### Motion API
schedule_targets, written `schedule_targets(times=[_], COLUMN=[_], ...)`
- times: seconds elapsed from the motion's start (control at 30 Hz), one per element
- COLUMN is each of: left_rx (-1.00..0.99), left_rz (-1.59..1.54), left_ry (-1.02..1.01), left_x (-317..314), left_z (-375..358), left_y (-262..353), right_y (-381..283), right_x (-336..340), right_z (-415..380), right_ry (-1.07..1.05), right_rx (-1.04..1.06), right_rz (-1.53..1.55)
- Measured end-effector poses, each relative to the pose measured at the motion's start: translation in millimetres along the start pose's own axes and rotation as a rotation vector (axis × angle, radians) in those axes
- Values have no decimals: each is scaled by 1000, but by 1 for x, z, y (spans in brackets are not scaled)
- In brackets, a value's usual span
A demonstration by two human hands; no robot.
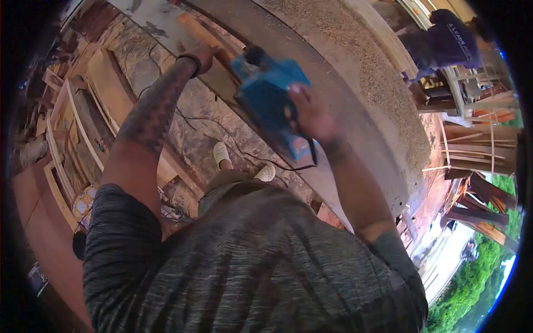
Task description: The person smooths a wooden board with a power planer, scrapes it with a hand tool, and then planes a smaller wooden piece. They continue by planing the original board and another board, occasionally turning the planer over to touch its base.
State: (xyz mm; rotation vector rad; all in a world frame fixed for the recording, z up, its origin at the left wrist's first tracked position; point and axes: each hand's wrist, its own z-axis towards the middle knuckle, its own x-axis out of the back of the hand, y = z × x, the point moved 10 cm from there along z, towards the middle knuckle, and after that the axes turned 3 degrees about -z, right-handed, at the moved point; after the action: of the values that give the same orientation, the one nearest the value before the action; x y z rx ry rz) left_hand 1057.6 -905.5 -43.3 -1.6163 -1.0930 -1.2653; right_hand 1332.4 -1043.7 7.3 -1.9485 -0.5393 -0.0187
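A blue electric hand planer (265,94), somewhat blurred, sits over a narrow wooden board (199,30) on the workbench (363,152). My right hand (315,115) is closed around the planer's rear handle. My left hand (203,57) grips the board just ahead of the planer; its fingertips are partly hidden. From the planer's rear, a black power cord (244,157) loops down over the near edge of the bench.
Wood shavings (355,61) cover the far side of the bench. Wooden frames and planks (78,133) lean at the left. A person in a dark shirt (447,44) is at the upper right. Stacked timber (474,147) lies at the right.
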Motion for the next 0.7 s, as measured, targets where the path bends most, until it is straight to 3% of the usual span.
schedule_targets(times=[0.07, 0.13, 0.23, 0.27, 0.33, 0.37, 0.4, 0.43, 0.5, 0.53, 0.6, 0.7], left_rx=[-51, -138, 37, -17, -208, -457, -524, -565, -734, -799, -891, -944], left_rz=[2, -100, -604, -642, -816, -1020, -928, -976, -883, -843, -731, -569], left_ry=[152, 281, 256, 342, 617, 513, 394, 228, 500, 453, 304, 70], left_x=[-34, -85, -70, -48, 1, 17, 47, 34, 92, 76, 66, 57], left_z=[5, 32, -7, -28, -82, -93, -113, -106, -136, -125, -109, -107], left_y=[-9, -34, -27, -2, 88, 151, 209, 265, 331, 370, 419, 456], right_y=[50, 67, 97, 101, 115, 124, 133, 143, 152, 154, 162, 154], right_x=[41, 83, 129, 139, 148, 150, 153, 155, 154, 154, 156, 150], right_z=[-36, -93, -173, -194, -218, -230, -241, -250, -262, -269, -283, -288], right_ry=[62, 156, 320, 409, 349, 309, 332, 351, 365, 365, 406, 370], right_rx=[-132, -99, -67, -69, -159, -208, -234, -251, -271, -278, -306, -190], right_rz=[143, 205, 130, 114, -40, -124, -118, -115, -111, -110, -70, -115])
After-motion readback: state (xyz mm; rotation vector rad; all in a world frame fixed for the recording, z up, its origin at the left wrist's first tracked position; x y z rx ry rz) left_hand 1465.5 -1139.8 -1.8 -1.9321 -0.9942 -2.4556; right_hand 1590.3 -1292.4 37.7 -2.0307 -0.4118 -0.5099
